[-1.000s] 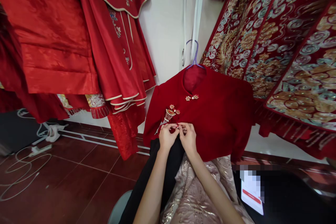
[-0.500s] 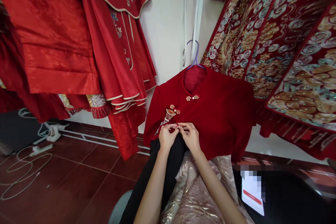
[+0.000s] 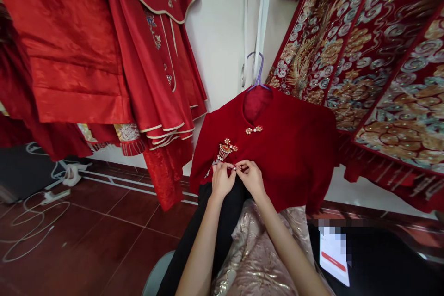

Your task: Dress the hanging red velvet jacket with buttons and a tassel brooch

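A dark red velvet jacket point(image 3: 284, 152) hangs on a purple hanger point(image 3: 257, 70) in front of me. Two ornate beaded clasps show on its front: one at the collar point(image 3: 254, 129) and one with a tassel point(image 3: 227, 148) lower left. My left hand point(image 3: 222, 179) and my right hand point(image 3: 250, 176) meet just below the tassel clasp, fingertips pinched together on a small clasp point(image 3: 236, 167) at the jacket's front edge. The clasp itself is mostly hidden by my fingers.
Bright red satin garments point(image 3: 104, 46) hang at the left, heavily embroidered red and gold robes point(image 3: 364, 55) at the right. Pale shiny fabric point(image 3: 256, 259) lies over my lap. A phone point(image 3: 333, 254) rests at the lower right. White cables point(image 3: 38, 208) trail on the red tile floor.
Both hands stayed at the same clasp, shifting very slightly upward with small finger movements. Nothing else moved.
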### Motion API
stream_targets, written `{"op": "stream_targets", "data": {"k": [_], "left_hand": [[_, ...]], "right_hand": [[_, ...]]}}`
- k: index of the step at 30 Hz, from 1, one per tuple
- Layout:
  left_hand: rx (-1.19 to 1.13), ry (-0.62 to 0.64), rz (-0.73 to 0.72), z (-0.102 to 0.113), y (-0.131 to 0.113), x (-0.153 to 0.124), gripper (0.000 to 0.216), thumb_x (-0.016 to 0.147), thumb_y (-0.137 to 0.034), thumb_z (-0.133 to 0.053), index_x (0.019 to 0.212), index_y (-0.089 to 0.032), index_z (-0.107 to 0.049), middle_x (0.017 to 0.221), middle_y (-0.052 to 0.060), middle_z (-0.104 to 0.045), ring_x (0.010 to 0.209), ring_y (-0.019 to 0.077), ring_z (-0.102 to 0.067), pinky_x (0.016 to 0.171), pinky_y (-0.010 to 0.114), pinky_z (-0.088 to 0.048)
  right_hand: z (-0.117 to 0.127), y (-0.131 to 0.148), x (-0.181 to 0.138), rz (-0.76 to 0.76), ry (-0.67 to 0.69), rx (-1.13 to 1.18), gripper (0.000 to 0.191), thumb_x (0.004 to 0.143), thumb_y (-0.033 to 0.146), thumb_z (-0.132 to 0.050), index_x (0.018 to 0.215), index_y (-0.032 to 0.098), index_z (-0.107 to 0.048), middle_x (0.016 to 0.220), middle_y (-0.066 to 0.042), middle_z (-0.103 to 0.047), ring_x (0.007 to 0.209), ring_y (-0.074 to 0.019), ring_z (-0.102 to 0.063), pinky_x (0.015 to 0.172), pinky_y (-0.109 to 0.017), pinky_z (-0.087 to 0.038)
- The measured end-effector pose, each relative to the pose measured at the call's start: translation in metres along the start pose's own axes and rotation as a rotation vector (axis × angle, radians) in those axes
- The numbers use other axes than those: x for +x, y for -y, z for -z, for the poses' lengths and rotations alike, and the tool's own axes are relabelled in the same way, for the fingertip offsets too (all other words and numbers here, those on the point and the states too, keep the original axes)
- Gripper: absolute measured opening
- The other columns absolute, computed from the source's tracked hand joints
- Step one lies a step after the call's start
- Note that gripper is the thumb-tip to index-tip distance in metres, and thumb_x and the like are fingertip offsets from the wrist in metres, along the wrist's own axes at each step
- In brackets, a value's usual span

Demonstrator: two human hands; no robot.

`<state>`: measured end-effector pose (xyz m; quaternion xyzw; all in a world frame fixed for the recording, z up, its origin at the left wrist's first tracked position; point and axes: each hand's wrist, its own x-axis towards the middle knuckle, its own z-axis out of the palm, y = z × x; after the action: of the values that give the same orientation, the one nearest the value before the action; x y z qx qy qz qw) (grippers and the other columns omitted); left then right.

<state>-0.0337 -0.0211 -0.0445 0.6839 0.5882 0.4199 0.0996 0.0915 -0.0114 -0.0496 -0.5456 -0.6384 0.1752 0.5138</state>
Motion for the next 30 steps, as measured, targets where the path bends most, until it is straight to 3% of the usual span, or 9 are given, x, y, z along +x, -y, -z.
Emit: {"op": "stream_targets", "data": {"k": [3, 6, 9, 11, 15, 18, 21, 23, 30], "left_hand": [[-0.077, -0.056, -0.02, -0.003, 0.003, 0.001, 0.021, 0.08, -0.018, -0.057, 0.101, -0.02, -0.06, 0.102, 0.008, -0.061, 0.098, 0.0235, -0.053, 0.088, 0.038, -0.045], [-0.246, -0.228, -0.017, -0.002, 0.007, 0.003, 0.03, 0.079, -0.013, -0.054, 0.108, -0.019, -0.055, 0.102, 0.007, -0.06, 0.089, 0.0181, -0.056, 0.087, 0.034, -0.046], [-0.357, -0.444, 0.043, 0.003, 0.01, 0.005, 0.019, 0.084, -0.016, -0.049, 0.101, -0.018, -0.056, 0.096, 0.006, -0.061, 0.079, 0.0149, -0.056, 0.083, 0.032, -0.046], [-0.359, -0.494, 0.077, 0.006, 0.009, 0.004, 0.014, 0.086, -0.019, -0.047, 0.096, -0.019, -0.058, 0.091, 0.004, -0.062, 0.075, 0.0145, -0.055, 0.081, 0.031, -0.046], [-0.194, -0.277, 0.015, 0.009, 0.003, 0.0, 0.01, 0.084, -0.022, -0.054, 0.084, -0.022, -0.064, 0.086, 0.003, -0.065, 0.079, 0.0169, -0.055, 0.079, 0.031, -0.045], [-0.085, -0.137, -0.052, 0.008, -0.001, -0.003, 0.008, 0.08, -0.022, -0.06, 0.085, -0.024, -0.066, 0.092, 0.002, -0.067, 0.087, 0.0186, -0.056, 0.081, 0.032, -0.045], [-0.077, -0.109, -0.054, 0.008, -0.003, -0.004, 0.01, 0.08, -0.021, -0.059, 0.087, -0.024, -0.066, 0.094, 0.001, -0.068, 0.09, 0.0186, -0.056, 0.082, 0.032, -0.045], [-0.091, -0.101, -0.043, 0.009, -0.003, -0.004, 0.008, 0.081, -0.023, -0.059, 0.086, -0.023, -0.065, 0.092, 0.001, -0.068, 0.089, 0.018, -0.056, 0.082, 0.031, -0.046], [-0.105, -0.093, -0.047, 0.009, 0.0, -0.002, 0.008, 0.082, -0.029, -0.061, 0.085, -0.022, -0.064, 0.09, 0.001, -0.068, 0.086, 0.017, -0.056, 0.079, 0.03, -0.045]], "right_hand": [[0.007, 0.001, 0.0, -0.008, 0.062, 0.059, 0.021, 0.075, 0.027, -0.062, 0.093, 0.02, -0.07, 0.089, -0.005, -0.061, 0.058, -0.0119, -0.057, 0.062, -0.029, -0.052], [0.026, 0.011, -0.001, -0.027, 0.075, 0.209, 0.028, 0.078, 0.032, -0.06, 0.101, 0.019, -0.069, 0.092, -0.006, -0.065, 0.061, -0.013, -0.06, 0.059, -0.028, -0.053], [0.054, 0.03, -0.002, -0.016, -0.065, 0.341, 0.027, 0.083, 0.036, -0.057, 0.1, 0.019, -0.069, 0.091, -0.006, -0.068, 0.066, -0.0141, -0.062, 0.057, -0.026, -0.053], [0.07, 0.042, -0.002, -0.002, -0.172, 0.421, 0.025, 0.083, 0.037, -0.058, 0.097, 0.018, -0.068, 0.088, -0.006, -0.068, 0.063, -0.0126, -0.061, 0.054, -0.024, -0.053], [0.084, 0.056, -0.002, 0.005, -0.222, 0.517, 0.023, 0.081, 0.035, -0.061, 0.093, 0.017, -0.067, 0.082, -0.004, -0.067, 0.058, -0.0103, -0.058, 0.053, -0.022, -0.052], [0.075, 0.047, -0.003, -0.021, -0.06, 0.476, 0.024, 0.083, 0.035, -0.058, 0.096, 0.017, -0.066, 0.084, -0.005, -0.067, 0.062, -0.0115, -0.061, 0.056, -0.023, -0.054], [0.06, 0.028, -0.002, -0.044, 0.178, 0.317, 0.026, 0.08, 0.032, -0.06, 0.101, 0.018, -0.066, 0.087, -0.006, -0.069, 0.072, -0.015, -0.066, 0.063, -0.026, -0.055], [0.05, 0.016, -0.002, -0.054, 0.264, 0.219, 0.027, 0.079, 0.029, -0.062, 0.103, 0.018, -0.065, 0.089, -0.006, -0.07, 0.078, -0.0162, -0.067, 0.07, -0.028, -0.055], [0.04, 0.005, 0.0, -0.055, 0.255, 0.164, 0.022, 0.082, 0.028, -0.057, 0.1, 0.019, -0.065, 0.096, -0.007, -0.072, 0.079, -0.0161, -0.068, 0.076, -0.031, -0.055]]}}
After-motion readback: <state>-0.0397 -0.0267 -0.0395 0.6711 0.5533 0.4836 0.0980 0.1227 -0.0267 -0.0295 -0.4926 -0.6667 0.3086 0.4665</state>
